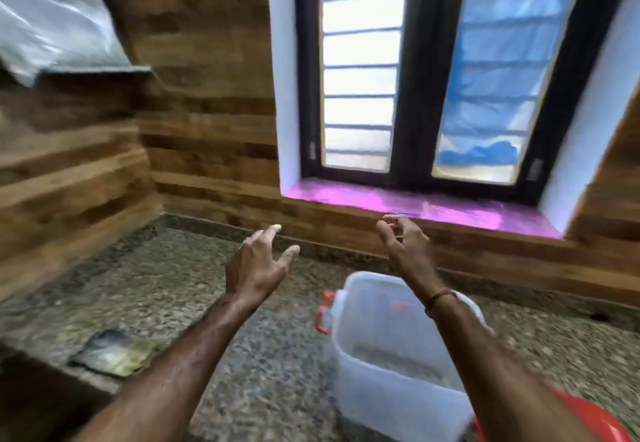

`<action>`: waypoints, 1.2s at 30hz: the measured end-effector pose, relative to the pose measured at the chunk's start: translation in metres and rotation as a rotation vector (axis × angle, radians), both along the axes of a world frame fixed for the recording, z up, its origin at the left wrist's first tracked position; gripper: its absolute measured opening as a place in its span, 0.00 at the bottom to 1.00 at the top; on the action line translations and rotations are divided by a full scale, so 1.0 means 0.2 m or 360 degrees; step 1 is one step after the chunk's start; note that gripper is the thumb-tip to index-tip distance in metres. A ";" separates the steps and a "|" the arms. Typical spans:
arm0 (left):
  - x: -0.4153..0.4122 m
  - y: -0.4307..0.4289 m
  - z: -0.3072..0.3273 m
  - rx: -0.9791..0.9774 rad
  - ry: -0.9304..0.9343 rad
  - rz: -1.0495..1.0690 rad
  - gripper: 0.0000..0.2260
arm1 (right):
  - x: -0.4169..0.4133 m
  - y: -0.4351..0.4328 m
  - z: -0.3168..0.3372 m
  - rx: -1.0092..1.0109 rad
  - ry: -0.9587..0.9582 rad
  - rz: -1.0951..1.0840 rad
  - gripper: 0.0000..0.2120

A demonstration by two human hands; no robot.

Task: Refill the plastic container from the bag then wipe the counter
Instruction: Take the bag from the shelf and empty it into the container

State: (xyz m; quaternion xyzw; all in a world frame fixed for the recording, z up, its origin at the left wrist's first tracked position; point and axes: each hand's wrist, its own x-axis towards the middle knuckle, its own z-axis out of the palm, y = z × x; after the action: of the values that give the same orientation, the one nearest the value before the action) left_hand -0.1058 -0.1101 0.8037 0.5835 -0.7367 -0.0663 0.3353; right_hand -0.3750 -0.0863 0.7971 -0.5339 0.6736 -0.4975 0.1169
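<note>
1. Left hand [258,268] & right hand [405,244]: both raised above the table [194,303], fingers spread, holding nothing.
2. Plastic container [391,355] w/o lid stands on table, under right forearm.
3. Bag [52,22] upper left, blurred.

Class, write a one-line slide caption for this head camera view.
Both bare hands, left hand and right hand, raised empty over an open plastic container on a speckled counter below a window.
</note>
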 end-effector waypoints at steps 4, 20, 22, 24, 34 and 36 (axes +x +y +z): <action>0.42 -0.20 0.17 -0.0102 0.0066 0.0101 0.35 | 0.38 -0.28 0.19 -0.0065 0.0129 0.0151 0.15; 1.65 -0.95 1.09 -0.0455 -0.0087 0.0695 0.26 | 1.69 -1.58 1.08 -0.0511 0.0291 0.0719 0.14; 1.76 -1.03 1.19 -0.0466 -0.0122 0.0742 0.26 | 1.84 -1.71 1.19 -0.0568 0.0311 0.0785 0.14; 1.88 -1.15 1.30 -0.0516 -0.0156 0.0770 0.25 | 1.99 -1.83 1.32 -0.0593 0.0349 0.0841 0.16; 2.44 -1.86 1.81 -0.0927 -0.0330 0.0803 0.30 | 2.65 -2.56 1.83 -0.0728 0.0511 0.0894 0.19; 2.53 -1.98 1.94 -0.0979 -0.0487 0.0867 0.31 | 2.75 -2.70 1.94 -0.0731 0.0562 0.0910 0.19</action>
State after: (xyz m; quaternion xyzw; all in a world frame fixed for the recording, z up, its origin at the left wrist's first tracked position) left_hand 0.4002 -0.5063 1.1927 0.6325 -0.5827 0.3343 0.3856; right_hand 0.1750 -0.6254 1.1850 -0.7892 0.3790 -0.4832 0.0106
